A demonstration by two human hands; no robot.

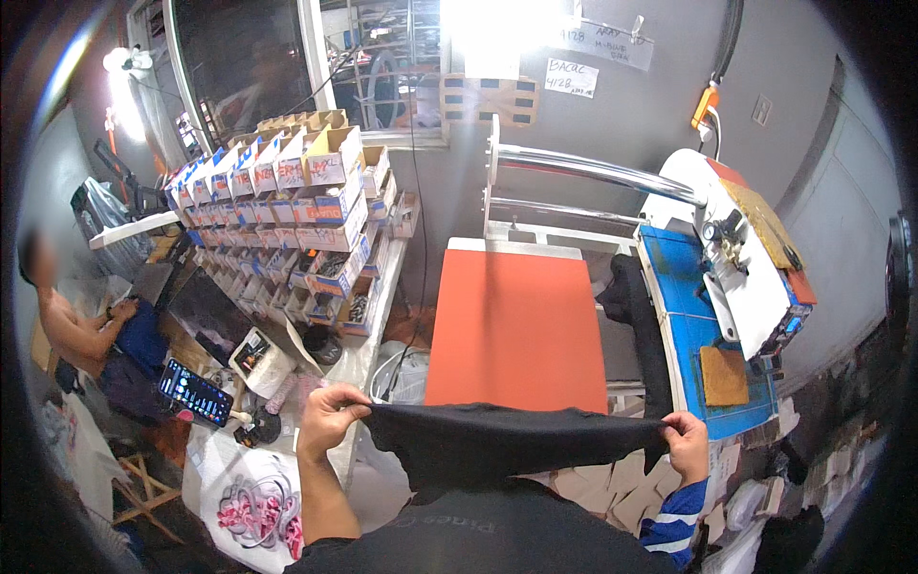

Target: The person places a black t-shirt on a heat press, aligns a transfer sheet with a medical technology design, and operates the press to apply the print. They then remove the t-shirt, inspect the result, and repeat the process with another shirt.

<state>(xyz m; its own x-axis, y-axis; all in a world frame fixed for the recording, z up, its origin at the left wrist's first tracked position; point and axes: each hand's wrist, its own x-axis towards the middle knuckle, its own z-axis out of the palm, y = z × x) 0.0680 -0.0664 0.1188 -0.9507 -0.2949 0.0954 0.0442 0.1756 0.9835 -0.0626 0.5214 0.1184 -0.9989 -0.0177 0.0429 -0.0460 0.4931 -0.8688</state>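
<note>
A black fabric garment (pixel 516 430) is stretched wide between my two hands, its upper edge nearly level. My left hand (pixel 331 417) pinches one corner, thumb against fingers. At the other end, my right hand (pixel 686 445) grips the opposite corner the same way. The cloth hangs just in front of the orange flat bed (pixel 514 330) of a heat press and overlaps its near edge. Its lower part merges with my dark shirt, so I cannot tell where it ends. Another dark cloth (pixel 646 335) lies between the orange bed and the blue bed (pixel 681 297).
The press head (pixel 741 249) with its gauge stands at right, on chrome rails (pixel 593 167). At left, stacked cardboard bins (pixel 287 210) fill a bench. A phone (pixel 194 392) stands below them, near a white sheet with pink print (pixel 251 512). Another person (pixel 81 325) sits far left.
</note>
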